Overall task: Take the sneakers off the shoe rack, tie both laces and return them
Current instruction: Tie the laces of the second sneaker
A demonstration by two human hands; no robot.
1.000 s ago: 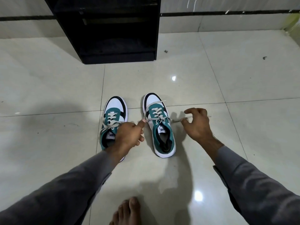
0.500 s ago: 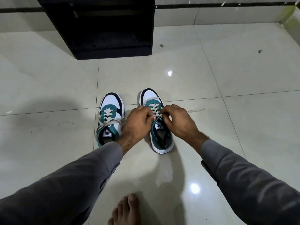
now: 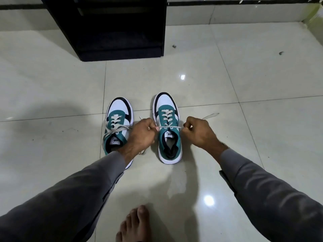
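On a tiled floor [image 3: 244, 154], the left hand [image 3: 141, 135] and right hand [image 3: 199, 133] each pinch the lace [image 3: 170, 127] pulled taut across the right sneaker [image 3: 168, 130]; the left sneaker [image 3: 118, 126] sits beside it.

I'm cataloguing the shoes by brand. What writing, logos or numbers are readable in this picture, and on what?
Left sneaker's tongue label: dark block lettering, seen upside down, too blurred to read for certain.
Right sneaker's tongue label: same lettering, likewise unreadable.
No other text or numbers show anywhere.

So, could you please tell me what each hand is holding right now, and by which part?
Both grip the right sneaker's lace: left hand and right hand each pinch one side of it, pulled taut sideways.
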